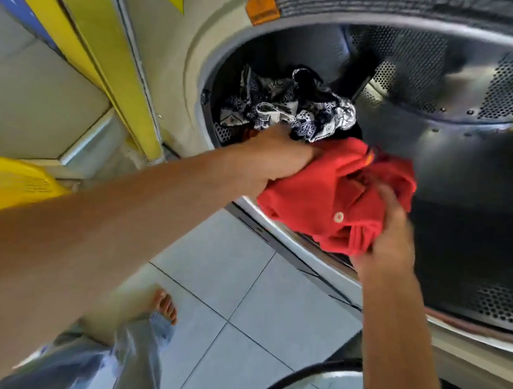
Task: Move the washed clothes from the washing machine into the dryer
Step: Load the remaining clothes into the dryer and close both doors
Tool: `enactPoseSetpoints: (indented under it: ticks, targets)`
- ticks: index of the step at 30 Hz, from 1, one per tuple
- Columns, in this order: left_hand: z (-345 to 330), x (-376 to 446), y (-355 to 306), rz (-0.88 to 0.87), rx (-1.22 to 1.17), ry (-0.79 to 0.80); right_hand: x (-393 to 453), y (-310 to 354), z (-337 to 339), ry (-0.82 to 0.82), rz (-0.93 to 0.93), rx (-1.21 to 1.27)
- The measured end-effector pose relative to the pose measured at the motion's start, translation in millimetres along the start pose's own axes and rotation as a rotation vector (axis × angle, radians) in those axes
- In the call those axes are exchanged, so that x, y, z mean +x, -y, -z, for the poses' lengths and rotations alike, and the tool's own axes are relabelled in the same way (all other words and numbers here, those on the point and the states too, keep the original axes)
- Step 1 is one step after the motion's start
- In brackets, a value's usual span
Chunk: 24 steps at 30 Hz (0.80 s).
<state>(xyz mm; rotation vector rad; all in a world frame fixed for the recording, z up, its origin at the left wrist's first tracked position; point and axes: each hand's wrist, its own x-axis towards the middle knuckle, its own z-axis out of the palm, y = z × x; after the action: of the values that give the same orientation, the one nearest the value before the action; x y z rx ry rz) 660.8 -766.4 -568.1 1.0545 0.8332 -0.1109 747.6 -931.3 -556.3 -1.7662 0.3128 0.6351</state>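
Head view | both hands grip red shirt | right blurred, probably curled

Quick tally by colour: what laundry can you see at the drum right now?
Red: 1, the red garment, gripped by the left hand and the right hand at the drum mouth.
Black-and-white print: 1 bundle inside the drum; how many separate pieces it holds cannot be told.
Total: 2 visible.
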Motion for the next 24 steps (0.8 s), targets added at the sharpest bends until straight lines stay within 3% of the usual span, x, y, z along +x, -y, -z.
enactPoseSetpoints:
  ticks: [4,7,10,13,17,24]
  targets:
    - [16,23,-46,-0.030,0.070,-0.137,94,28,-31,0.004,0.095,-0.172]
    - [26,25,-52,-0.151,0.199,-0.185,119,37,-67,0.051,0.043,-0.313]
    - [33,12,-34,-0.179,0.349,-0.137,126,25,-81,0.032,0.117,-0.554]
    - [49,1,0,-0.125,0.349,-0.036,98,-3,-88,0.059,0.173,-0.599]
    - [75,-23,48,0.020,0.379,-0.043,45,-68,-90,0.206,0.122,-0.538]
    - [119,-86,101,0.193,0.456,-0.040,-70,-132,-80,0.165,-0.005,-0.428]
